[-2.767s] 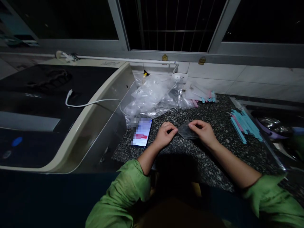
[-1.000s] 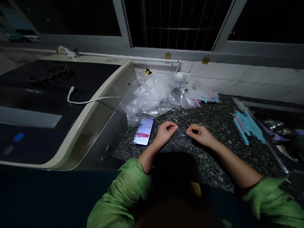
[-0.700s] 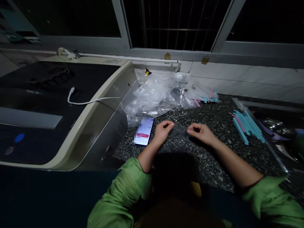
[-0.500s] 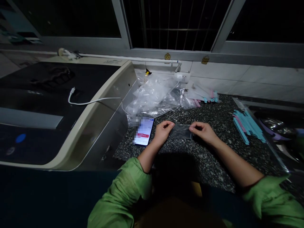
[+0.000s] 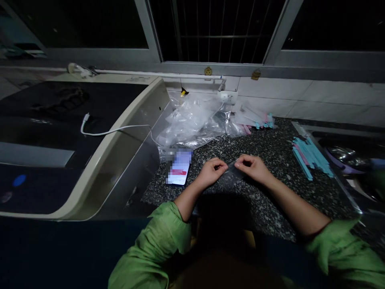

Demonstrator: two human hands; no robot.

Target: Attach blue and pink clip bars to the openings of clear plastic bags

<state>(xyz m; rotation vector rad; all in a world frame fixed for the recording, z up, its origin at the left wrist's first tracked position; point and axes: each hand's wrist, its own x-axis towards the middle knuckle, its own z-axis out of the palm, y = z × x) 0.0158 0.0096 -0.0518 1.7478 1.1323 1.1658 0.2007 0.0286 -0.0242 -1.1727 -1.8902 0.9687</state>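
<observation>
Centrally, a small piece of clear plastic film (image 5: 231, 176) is located above the near part of the speckled counter (image 5: 270, 146), between the left hand (image 5: 210, 172) and the right hand (image 5: 255, 169). Hand state: both are grasping. The left thumb and fingers pinch the film's left upper corner; the right thumb and fingers pinch its right upper part. Neither hand is nearer; both are in contact with the film, and the fingertips are close together but apart.

Orientation: relative to the left hand, the film lies to the right; relative to the right hand, to the left. Its held edge runs left to right, rising slightly toward the right hand, and the body of the film points back toward the person. Its transparent outline is too faint to confirm the long axis.

Adjacent items: the phone (image 5: 179, 178) lies just left of the left hand. Turquoise and pink strips (image 5: 314, 157) lie well to the right of the right hand, their long axes running from far left to near right. Clear plastic bags (image 5: 192, 122) are heaped beyond the hands.
</observation>
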